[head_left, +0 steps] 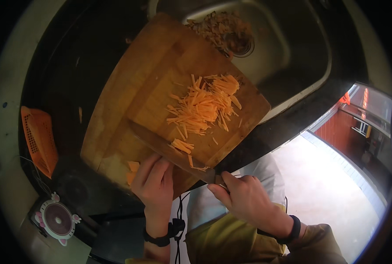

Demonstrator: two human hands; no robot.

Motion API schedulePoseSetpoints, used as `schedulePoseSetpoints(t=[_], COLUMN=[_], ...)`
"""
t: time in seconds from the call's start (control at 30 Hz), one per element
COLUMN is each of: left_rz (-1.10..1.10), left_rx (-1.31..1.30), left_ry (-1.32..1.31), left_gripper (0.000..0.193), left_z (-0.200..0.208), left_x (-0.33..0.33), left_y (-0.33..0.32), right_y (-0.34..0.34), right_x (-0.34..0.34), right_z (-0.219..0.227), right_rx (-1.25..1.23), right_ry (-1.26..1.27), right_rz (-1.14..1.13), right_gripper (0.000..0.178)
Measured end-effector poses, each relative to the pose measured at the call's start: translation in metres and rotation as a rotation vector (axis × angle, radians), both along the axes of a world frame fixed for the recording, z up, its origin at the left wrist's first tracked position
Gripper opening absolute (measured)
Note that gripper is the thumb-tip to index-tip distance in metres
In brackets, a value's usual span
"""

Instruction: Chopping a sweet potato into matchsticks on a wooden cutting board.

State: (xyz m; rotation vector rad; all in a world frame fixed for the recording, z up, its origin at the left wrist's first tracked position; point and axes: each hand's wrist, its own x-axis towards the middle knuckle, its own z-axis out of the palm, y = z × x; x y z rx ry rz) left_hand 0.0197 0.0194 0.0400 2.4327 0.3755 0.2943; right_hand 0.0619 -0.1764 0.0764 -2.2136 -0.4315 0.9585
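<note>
My right hand (244, 193) is wrapped round the handle of a kitchen knife (172, 152), whose broad blade lies slantwise over the near part of a wooden cutting board (117, 101). Curled fingers of my left hand (154, 180) press down close beside the blade. Orange vegetable slices (133, 166) show at that hand's left edge; whatever lies under the fingers is hidden. Beyond the blade rests a loose heap of thin orange vegetable strips (205, 105). A smaller bunch of cut strips (183, 146) sits right against the knife.
The board's far right side overhangs a metal sink (288, 48) holding a pile of peelings (220, 31) and a small clear bowl (241, 46). An orange plastic basket (40, 138) stands at the left. Lower left is a round pink-and-white device (58, 218). Dark cables (178, 220) hang by my left wrist.
</note>
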Motion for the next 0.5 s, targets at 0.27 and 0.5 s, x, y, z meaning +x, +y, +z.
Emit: schedulePoseSetpoints(t=[0.27,0.5], left_rz=[0.017,0.029], left_rx=[0.028,-0.067], left_ry=[0.023,0.001], left_gripper=[0.023,0.022], left_z=[0.005,0.002], left_x=[-0.003,-0.003], left_y=[0.002,0.004], right_y=[0.004,0.006], right_x=[-0.001,0.001], right_z=[0.006,-0.003], right_rx=[0.011,-0.036], right_ry=[0.066,-0.018], right_rz=[0.006,-0.007], right_gripper=[0.044,0.044])
